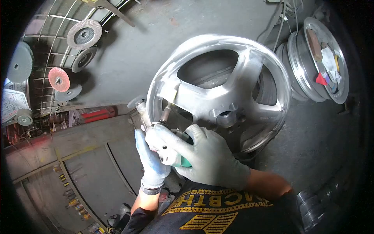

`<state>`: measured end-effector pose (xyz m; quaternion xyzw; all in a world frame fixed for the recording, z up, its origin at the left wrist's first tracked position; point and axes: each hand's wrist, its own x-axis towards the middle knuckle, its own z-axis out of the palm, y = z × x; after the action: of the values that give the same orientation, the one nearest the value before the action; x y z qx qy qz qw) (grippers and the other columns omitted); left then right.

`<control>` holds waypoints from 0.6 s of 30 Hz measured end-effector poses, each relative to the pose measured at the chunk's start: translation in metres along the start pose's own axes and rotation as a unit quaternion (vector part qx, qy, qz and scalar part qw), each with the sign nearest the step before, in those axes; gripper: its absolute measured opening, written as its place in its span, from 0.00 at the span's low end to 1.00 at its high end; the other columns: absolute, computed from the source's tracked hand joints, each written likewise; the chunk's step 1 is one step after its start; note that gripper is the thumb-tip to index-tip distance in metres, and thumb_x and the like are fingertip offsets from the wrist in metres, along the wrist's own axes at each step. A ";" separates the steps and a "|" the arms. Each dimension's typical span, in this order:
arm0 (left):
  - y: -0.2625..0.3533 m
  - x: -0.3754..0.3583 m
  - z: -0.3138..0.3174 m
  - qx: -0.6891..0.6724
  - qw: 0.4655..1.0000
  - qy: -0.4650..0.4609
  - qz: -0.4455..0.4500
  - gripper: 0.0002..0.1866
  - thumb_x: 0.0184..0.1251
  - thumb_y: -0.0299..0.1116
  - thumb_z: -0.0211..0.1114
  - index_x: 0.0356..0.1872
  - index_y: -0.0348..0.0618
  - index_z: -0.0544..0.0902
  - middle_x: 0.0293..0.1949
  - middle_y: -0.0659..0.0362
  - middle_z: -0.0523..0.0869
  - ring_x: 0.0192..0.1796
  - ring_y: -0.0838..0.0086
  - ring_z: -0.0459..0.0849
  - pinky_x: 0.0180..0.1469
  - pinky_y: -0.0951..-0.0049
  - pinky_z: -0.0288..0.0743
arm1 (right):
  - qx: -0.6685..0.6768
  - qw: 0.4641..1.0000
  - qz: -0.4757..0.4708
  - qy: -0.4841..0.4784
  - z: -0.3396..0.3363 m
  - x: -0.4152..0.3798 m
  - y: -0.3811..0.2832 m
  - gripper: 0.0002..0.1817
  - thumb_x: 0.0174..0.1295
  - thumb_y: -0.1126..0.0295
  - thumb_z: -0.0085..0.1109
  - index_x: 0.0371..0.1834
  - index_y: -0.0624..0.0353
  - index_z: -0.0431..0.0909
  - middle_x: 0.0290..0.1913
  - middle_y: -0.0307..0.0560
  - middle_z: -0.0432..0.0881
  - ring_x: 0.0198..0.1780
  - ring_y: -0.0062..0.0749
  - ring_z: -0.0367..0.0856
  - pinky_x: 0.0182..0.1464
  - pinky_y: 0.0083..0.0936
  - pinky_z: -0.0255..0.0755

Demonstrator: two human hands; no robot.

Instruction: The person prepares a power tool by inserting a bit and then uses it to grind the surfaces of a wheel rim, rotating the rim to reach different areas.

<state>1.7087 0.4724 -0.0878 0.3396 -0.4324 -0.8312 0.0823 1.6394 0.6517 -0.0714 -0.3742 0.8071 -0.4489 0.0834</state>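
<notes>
A silver alloy wheel (218, 91) with wide spokes stands tilted in front of me, its face toward me. My right hand (210, 156), in a pale work glove, is wrapped over the green and grey body of a hand-held grinder (167, 150). My left hand (152, 165), gloved too, supports the grinder from its left side, partly hidden by the tool. From the grinder's head a metal shaft reaches up to a light-coloured grinding wheel (170, 92), which overlaps the left spoke near the rim's inner edge.
A wire rack (58, 37) at upper left carries several abrasive discs, including a flap disc (84, 34) and a red disc (59, 79). At right, another wheel rim (306, 64) holds small tools and scraps. Cables (281, 29) hang behind. A metal cabinet (89, 156) stands at lower left.
</notes>
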 end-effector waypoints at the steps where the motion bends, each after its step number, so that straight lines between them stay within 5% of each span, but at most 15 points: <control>1: 0.002 -0.001 0.003 -0.015 1.000 -0.014 -0.003 0.28 0.79 0.62 0.52 0.58 0.49 0.80 0.49 0.63 0.87 0.50 0.75 0.86 0.53 0.68 0.81 | 0.020 1.000 0.017 -0.005 -0.004 0.002 -0.003 0.39 0.57 0.59 0.71 0.76 0.43 0.70 0.38 0.51 0.73 0.35 0.44 0.80 0.38 0.40 0.76; 3: 0.009 -0.003 0.010 -0.018 1.000 -0.011 0.000 0.30 0.79 0.64 0.51 0.58 0.47 0.81 0.48 0.63 0.87 0.50 0.75 0.86 0.53 0.68 0.81 | 0.041 0.999 0.034 -0.010 -0.004 0.006 -0.003 0.40 0.52 0.63 0.74 0.72 0.48 0.74 0.39 0.51 0.73 0.37 0.45 0.80 0.40 0.40 0.78; 6: 0.015 0.003 0.008 0.120 0.987 -0.031 0.098 0.31 0.79 0.64 0.50 0.59 0.45 0.80 0.49 0.62 0.88 0.51 0.74 0.87 0.54 0.68 0.81 | 0.052 0.998 -0.013 0.029 0.000 0.016 0.000 0.40 0.62 0.55 0.66 0.79 0.42 0.65 0.35 0.53 0.73 0.33 0.45 0.81 0.35 0.42 0.75; 7: 0.020 0.008 0.005 -0.024 0.996 -0.083 0.030 0.33 0.80 0.64 0.49 0.62 0.44 0.79 0.53 0.59 0.87 0.53 0.73 0.86 0.57 0.67 0.82 | 0.045 0.999 -0.005 0.025 -0.001 0.018 -0.003 0.39 0.63 0.55 0.66 0.79 0.43 0.65 0.35 0.53 0.73 0.32 0.45 0.81 0.36 0.42 0.76; 8: 0.021 0.009 0.010 -0.023 0.996 -0.084 0.028 0.33 0.80 0.64 0.49 0.62 0.44 0.79 0.53 0.59 0.87 0.53 0.73 0.86 0.57 0.67 0.82 | 0.037 0.999 0.002 0.021 -0.003 0.020 -0.005 0.39 0.64 0.55 0.65 0.79 0.44 0.65 0.34 0.54 0.74 0.32 0.46 0.81 0.36 0.42 0.77; 11: 0.023 0.004 0.026 -0.041 0.996 -0.060 0.042 0.33 0.83 0.58 0.45 0.71 0.40 0.73 0.60 0.53 0.83 0.55 0.69 0.86 0.61 0.65 0.81 | 0.068 0.996 0.057 -0.006 -0.011 0.026 -0.011 0.37 0.50 0.60 0.77 0.66 0.55 0.77 0.42 0.58 0.75 0.37 0.51 0.83 0.38 0.42 0.80; 18: 0.025 0.011 0.039 0.062 0.993 0.031 0.099 0.30 0.84 0.56 0.45 0.68 0.41 0.75 0.60 0.54 0.83 0.57 0.69 0.85 0.62 0.64 0.81 | 0.127 0.988 0.076 0.050 -0.013 0.030 -0.005 0.37 0.52 0.59 0.77 0.66 0.56 0.75 0.43 0.61 0.75 0.40 0.56 0.84 0.42 0.44 0.80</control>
<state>1.6718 0.4782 -0.0580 0.3248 -0.5119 -0.7798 0.1564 1.6147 0.6381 -0.0535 -0.2759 0.7728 -0.5580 0.1237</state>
